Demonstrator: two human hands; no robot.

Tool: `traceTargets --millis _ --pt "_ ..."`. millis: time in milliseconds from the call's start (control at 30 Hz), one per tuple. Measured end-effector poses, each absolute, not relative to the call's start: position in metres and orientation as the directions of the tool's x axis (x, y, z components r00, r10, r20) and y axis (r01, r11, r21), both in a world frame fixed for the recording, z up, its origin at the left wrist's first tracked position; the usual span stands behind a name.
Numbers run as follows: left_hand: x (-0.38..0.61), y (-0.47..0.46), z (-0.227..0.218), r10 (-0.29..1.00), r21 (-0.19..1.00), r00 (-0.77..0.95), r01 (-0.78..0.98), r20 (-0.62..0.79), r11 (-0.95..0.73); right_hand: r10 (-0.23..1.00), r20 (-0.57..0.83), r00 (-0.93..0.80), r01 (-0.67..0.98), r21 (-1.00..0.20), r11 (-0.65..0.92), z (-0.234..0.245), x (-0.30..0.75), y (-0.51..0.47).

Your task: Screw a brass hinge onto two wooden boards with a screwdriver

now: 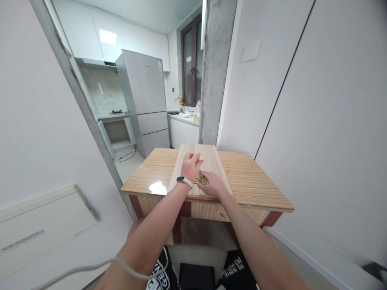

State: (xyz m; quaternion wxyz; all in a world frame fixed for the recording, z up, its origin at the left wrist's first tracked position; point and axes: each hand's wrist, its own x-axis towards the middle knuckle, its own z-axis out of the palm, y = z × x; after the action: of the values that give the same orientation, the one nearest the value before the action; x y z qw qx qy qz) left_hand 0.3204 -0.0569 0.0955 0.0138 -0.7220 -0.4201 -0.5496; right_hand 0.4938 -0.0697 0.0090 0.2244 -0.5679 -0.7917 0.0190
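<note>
Brass-coloured hinge (pixel 200 177): located over the seam between two pale boards, with its knuckle line running along that seam. Left board (pixel 189 150): situated left of the hinge. Right board (pixel 212 159): situated right of the hinge. Both boards lie flat, side by side, on the wood-grain table (pixel 250 177), whose top extends past them on both sides of the hinge.

Left hand (pixel 190 165): raised just beyond the hinge, thumb and fingers closed on a small yellow-and-black item (pixel 197 160); the item's type cannot be determined. Right hand (pixel 214 184): positioned at the right side of the hinge, fingertips and thumb at its edge; whether they pinch it cannot be told. Wristband (pixel 184 181): worn on the left wrist, left of the hinge.
</note>
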Motion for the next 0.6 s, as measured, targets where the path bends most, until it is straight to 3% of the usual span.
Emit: traceTargets --millis 600 --pt "0.3254 -0.0577 0.0955 0.627 0.484 0.040 0.599 0.778 -0.638 0.906 0.336 -0.259 0.892 -0.276 0.357 0.0097 0.4933 -0.0706"
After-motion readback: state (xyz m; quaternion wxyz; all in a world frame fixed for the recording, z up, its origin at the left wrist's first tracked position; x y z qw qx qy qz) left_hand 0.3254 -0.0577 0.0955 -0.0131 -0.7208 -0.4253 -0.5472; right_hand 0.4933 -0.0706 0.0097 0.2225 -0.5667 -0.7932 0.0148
